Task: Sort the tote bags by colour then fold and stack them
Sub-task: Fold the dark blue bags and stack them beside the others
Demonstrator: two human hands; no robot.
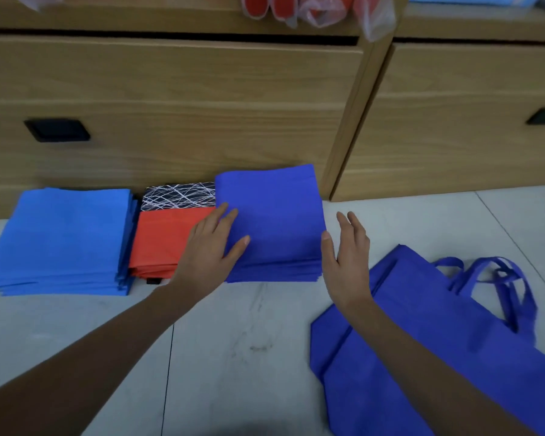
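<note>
Royal-blue tote bag stack (271, 221), folded square, edges neatly aligned.

The dark blue stack (271, 221), the light blue stack (63, 237) on the left and the loose dark blue bag (438, 341) at near right are matt, non-woven-looking cloth, while the red bag (161, 237) between the stacks is smoother cloth with a slight sheen and the black patterned piece (178, 195) behind it looks printed. The floor (249, 357) is pale, smooth tile with a dull gloss. The far drawers (170, 89) are light wood grain in a satin finish with matt black handles (57, 130), and clear glossy plastic wrapping (376, 18) lies crumpled on top.
</note>
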